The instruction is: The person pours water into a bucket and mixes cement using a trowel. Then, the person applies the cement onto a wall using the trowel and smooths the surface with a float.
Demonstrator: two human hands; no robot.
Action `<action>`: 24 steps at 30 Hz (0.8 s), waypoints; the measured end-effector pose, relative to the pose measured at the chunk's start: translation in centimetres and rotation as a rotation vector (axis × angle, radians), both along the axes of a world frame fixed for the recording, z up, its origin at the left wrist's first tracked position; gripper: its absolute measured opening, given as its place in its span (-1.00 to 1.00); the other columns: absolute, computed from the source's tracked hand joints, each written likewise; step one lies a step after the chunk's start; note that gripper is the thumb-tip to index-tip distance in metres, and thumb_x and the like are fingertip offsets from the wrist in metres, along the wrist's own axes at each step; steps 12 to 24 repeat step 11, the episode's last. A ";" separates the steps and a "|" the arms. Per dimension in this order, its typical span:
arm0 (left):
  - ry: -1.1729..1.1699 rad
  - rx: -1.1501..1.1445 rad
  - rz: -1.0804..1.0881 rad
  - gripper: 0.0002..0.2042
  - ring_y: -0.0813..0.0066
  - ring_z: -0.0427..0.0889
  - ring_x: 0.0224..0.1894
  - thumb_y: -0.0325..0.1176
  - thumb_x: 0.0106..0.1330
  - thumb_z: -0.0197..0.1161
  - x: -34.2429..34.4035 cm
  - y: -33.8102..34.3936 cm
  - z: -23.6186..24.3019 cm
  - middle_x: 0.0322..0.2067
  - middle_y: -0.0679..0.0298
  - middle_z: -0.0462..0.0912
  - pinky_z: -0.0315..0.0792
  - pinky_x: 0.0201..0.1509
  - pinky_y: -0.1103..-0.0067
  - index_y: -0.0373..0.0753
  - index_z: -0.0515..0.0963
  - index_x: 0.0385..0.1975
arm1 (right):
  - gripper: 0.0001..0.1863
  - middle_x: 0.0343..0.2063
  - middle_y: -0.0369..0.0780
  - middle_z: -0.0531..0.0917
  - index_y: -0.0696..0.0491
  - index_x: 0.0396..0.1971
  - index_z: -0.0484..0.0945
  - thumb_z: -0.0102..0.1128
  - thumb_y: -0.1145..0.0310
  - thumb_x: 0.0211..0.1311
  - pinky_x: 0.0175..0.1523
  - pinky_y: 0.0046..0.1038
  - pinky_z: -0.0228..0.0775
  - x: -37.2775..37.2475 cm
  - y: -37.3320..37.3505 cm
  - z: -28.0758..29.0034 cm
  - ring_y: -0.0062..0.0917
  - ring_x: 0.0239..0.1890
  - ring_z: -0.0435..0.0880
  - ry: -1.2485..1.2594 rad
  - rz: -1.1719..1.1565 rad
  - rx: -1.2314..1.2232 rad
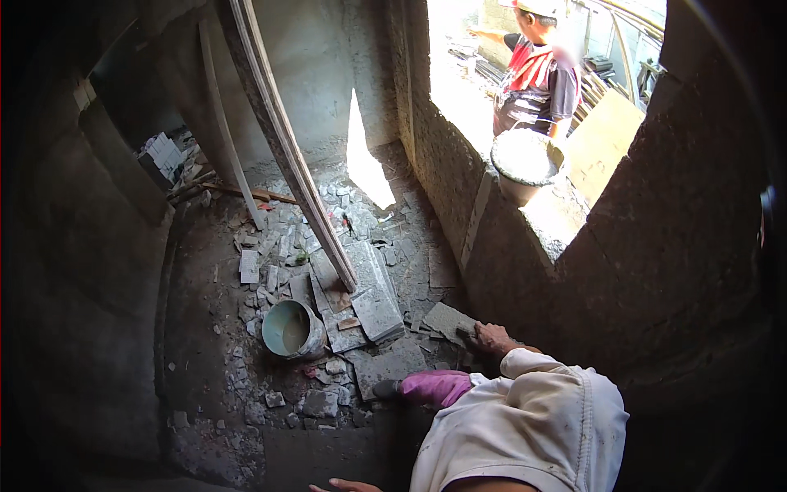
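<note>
Only fingertips of one hand (343, 485) show at the near edge, seemingly holding nothing; which hand, and how far open, cannot be told. A co-worker's hand (492, 337) rests on a slab fragment (445, 318) among rubble (320, 402), right of the bucket (288, 329). The fragment is probably heavy, stiff, brittle and sharp-edged, best gripped by opposite edges.

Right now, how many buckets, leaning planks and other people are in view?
Buckets: 2, the floor pail and the sill bucket
Leaning planks: 2, the long plank and the thin plank
Other people: 2, the person outside the opening and the crouching person
Total: 6
</note>
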State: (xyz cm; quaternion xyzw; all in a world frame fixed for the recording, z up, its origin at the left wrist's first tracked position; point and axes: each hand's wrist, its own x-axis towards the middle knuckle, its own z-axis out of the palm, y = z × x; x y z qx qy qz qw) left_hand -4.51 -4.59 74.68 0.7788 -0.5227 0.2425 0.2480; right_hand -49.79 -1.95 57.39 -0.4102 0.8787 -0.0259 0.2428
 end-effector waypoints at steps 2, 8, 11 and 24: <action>0.005 -0.014 -0.057 -0.55 -0.14 0.26 0.26 -0.09 0.39 -0.01 0.7 -0.9 -0.7 0.26 -0.04 0.25 0.14 0.22 -0.09 -0.17 0.33 0.19 | -0.54 -0.33 0.03 0.65 0.06 -0.09 0.40 0.01 0.00 0.20 -0.20 -0.09 0.50 -0.3 1.1 -0.3 -0.07 -0.25 0.65 -0.015 -0.043 0.003; 0.026 0.095 -0.045 -0.55 -0.14 0.25 0.27 -0.05 0.39 -0.03 2.0 -2.0 -2.9 0.26 0.00 0.27 0.10 0.24 -0.09 -0.12 0.37 0.18 | -0.40 -0.17 0.07 0.61 0.07 0.04 0.37 0.06 -0.10 0.17 -0.04 -0.09 0.47 -0.9 5.5 -1.6 -0.06 -0.10 0.62 -0.064 -0.153 0.122; -0.011 0.120 -0.052 -0.54 -0.14 0.24 0.28 -0.04 0.38 -0.02 2.7 -0.9 -4.7 0.27 0.01 0.26 0.09 0.24 -0.11 -0.09 0.36 0.20 | -0.35 -0.09 0.08 0.58 0.05 0.12 0.32 0.05 -0.12 0.18 0.06 -0.08 0.42 -2.0 5.8 -2.8 -0.08 -0.04 0.60 -0.121 -0.171 0.139; -0.011 0.120 -0.052 -0.54 -0.14 0.24 0.28 -0.04 0.38 -0.02 2.7 -0.9 -4.7 0.27 0.01 0.26 0.09 0.24 -0.11 -0.09 0.36 0.20 | -0.35 -0.09 0.08 0.58 0.05 0.12 0.32 0.05 -0.12 0.18 0.06 -0.08 0.42 -2.0 5.8 -2.8 -0.08 -0.04 0.60 -0.121 -0.171 0.139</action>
